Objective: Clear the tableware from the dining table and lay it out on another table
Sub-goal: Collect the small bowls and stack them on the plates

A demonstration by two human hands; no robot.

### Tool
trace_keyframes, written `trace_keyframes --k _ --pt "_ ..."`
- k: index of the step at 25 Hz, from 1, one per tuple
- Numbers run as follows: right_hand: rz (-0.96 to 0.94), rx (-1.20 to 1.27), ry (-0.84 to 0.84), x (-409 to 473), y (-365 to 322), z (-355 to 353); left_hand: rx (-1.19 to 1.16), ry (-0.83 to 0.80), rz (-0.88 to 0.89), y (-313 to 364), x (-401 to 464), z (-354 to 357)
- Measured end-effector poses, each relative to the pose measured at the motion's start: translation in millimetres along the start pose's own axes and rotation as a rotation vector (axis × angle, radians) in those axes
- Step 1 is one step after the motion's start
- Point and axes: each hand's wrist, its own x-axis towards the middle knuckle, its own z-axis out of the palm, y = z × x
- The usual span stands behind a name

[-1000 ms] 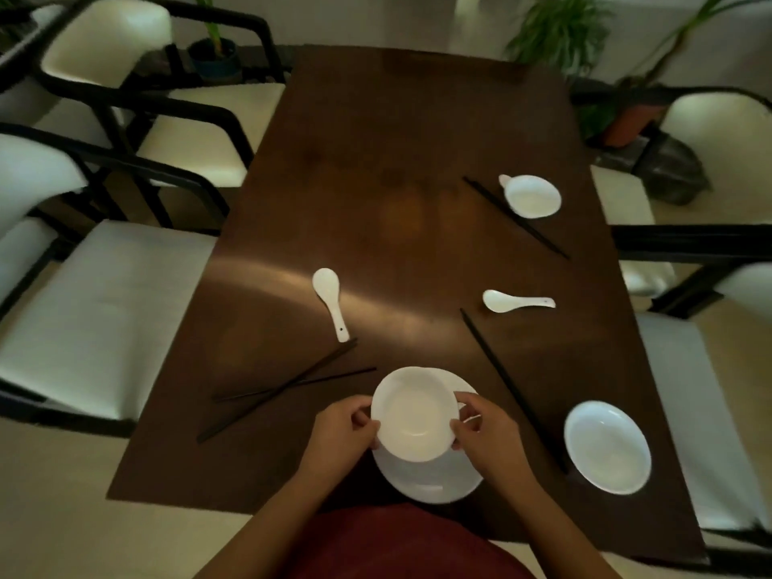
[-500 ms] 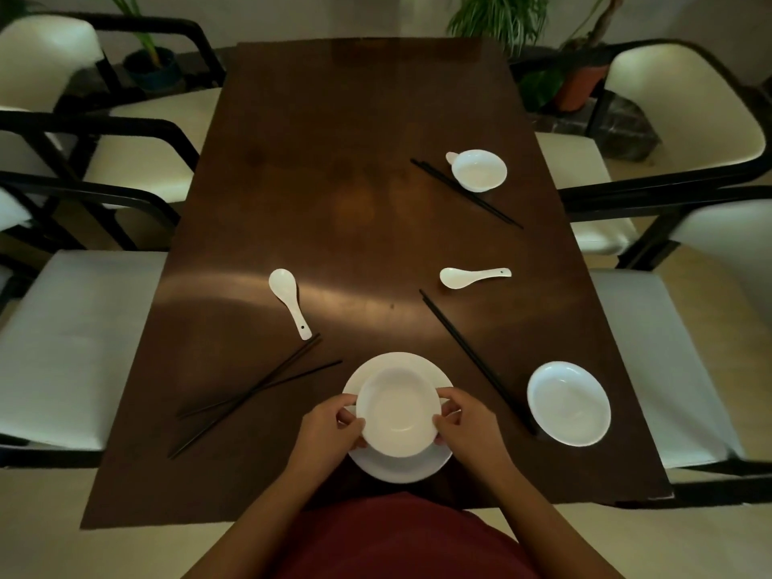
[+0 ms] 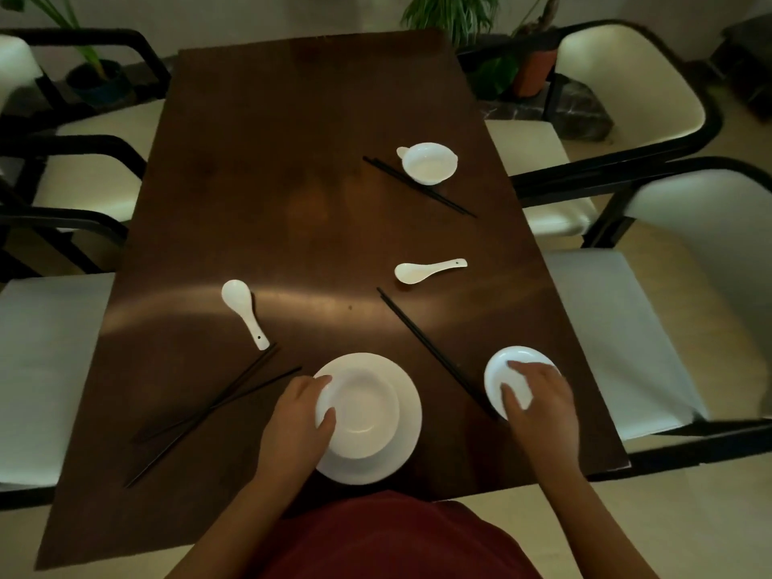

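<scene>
- No writing or brand readable on any piece; all the white ware is plain.
- Left hand [image 3: 294,415] grips the white bowl [image 3: 359,411] at its left rim, thumb over the edge, fingers curled at the far side.
- That bowl sits in the white plate [image 3: 407,428] at the table's [image 3: 292,194] near edge.
- Right hand [image 3: 539,397] lies on the small dish [image 3: 501,369], fingers spread across its top; whether it grips, I cannot tell.
- Black chopsticks [image 3: 430,351] lie between plate and dish.
</scene>
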Motion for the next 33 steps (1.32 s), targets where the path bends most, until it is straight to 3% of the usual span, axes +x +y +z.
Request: trace_keyframes --k 2,8,15,20,23,29,33 --pt "0.087 -0.092 0.026 13 30 -16 0.003 -0.021 -0.016 -1 1 4" --pt "0.166 -0.093 -0.257 35 76 -24 0.060 -0.035 0.005 -7 6 10" --pt "0.193 0.092 -0.234 41 78 -17 0.061 -0.026 0.014 -7 3 14" --pt "0.340 0.325 -0.246 48 74 -25 0.021 -0.001 -0.016 -4 3 12" --pt "0.251 0.399 -0.289 51 44 -27 -0.043 0.034 -0.020 -3 1 11" --pt "-0.082 0.409 -0.561 20 -58 16 -0.189 0.130 -0.084 -6 -8 7" --pt "-0.138 0.322 -0.581 5 -78 46 -0.364 0.142 -0.211 -10 -12 3"
